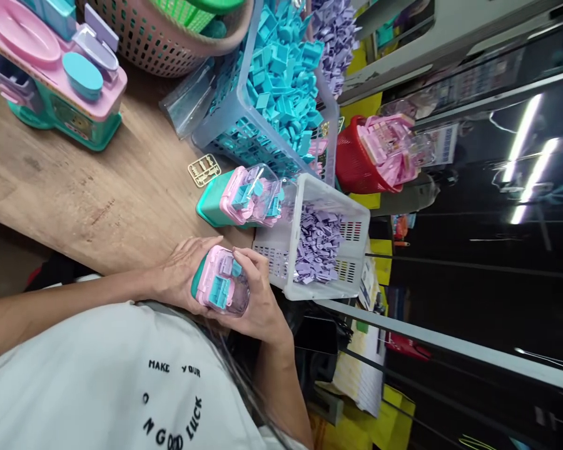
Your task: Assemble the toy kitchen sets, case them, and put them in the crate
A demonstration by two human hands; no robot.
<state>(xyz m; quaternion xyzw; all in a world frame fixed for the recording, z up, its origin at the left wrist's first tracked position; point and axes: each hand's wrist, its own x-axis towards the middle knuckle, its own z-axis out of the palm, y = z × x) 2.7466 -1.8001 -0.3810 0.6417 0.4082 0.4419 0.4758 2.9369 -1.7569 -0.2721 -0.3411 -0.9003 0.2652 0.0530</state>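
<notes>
Both of my hands hold a small pink and teal toy with a clear cover, just off the edge of the wooden table. My left hand cups its teal base from the left. Closed over the clear end from the right is my right hand, with one fingertip on top of the pink part. A second toy of the same kind lies on the table just beyond. Close to my right hand stands a white basket of lilac parts.
A pale basket heaped with teal parts stands further back, with lilac parts behind it. A red basket holds pink toys. A larger pink and teal toy, a pink woven basket and a small gold sprue are also on the table.
</notes>
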